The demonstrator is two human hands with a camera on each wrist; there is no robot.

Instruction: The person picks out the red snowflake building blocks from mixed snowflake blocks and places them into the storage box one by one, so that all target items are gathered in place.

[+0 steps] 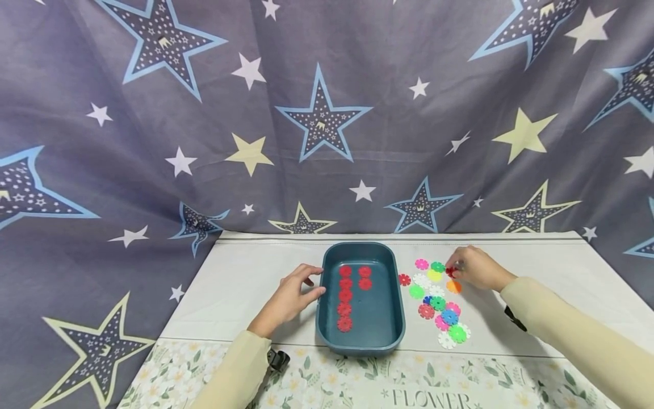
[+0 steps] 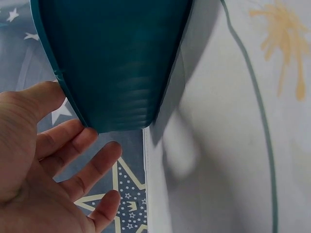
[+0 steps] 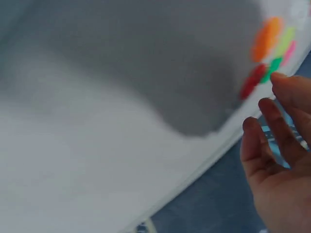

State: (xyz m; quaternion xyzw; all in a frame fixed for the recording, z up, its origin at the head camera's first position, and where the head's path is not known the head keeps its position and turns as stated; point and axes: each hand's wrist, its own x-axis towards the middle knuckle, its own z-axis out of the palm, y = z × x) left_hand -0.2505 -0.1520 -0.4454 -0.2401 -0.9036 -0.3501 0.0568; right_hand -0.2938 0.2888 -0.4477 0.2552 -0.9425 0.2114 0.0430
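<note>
A dark teal tray [image 1: 360, 349] holds several red notched plastic discs [image 1: 344, 295] in a left column and two more [image 1: 365, 271] beside them. My left hand [image 1: 291, 298] is at the tray's left side. In the left wrist view its thumb and fingertips [image 2: 90, 133] touch the tray's outer edge, the other fingers spread and loose. My right hand [image 1: 475, 268] reaches over the far right of a scattered group of discs, fingertips beside a red disc [image 1: 450, 272]. In the right wrist view the slightly bent fingers [image 3: 265, 104] are near that red disc [image 3: 252, 81], not visibly gripping it.
Loose discs in green [image 1: 416, 291], white [image 1: 447, 340], blue [image 1: 450, 317], orange [image 1: 453, 286] and pink [image 1: 421, 264] lie right of the tray, some overlapping. A white cloth with a floral front border [image 1: 327, 380] covers the table. A star-patterned curtain [image 1: 327, 187] hangs behind.
</note>
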